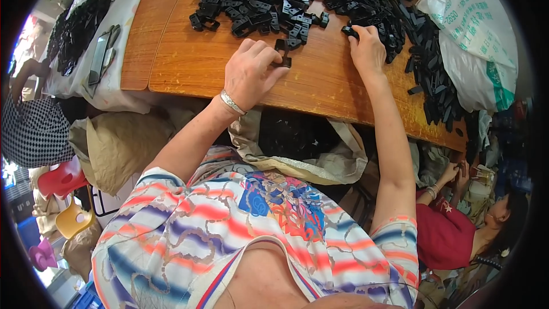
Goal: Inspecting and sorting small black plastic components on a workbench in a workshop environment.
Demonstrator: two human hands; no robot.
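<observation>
with my left hand [251, 72] i pinch a black, frame-shaped plastic piece [281, 44] between thumb and fingers over the brown wooden tabletop [194, 66], while my right hand [368, 51] closes its fingertips on a small black plastic part [350, 32]. just beyond them spreads a heap of glossy black plastic pieces [246, 8], and narrow black plastic strips [437, 88] lie to the right, beside a bulging white sack [474, 40].

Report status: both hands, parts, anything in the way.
Left hand pinching black bracket. Right hand gripping small black piece. Heap of black parts close beyond left hand.
</observation>
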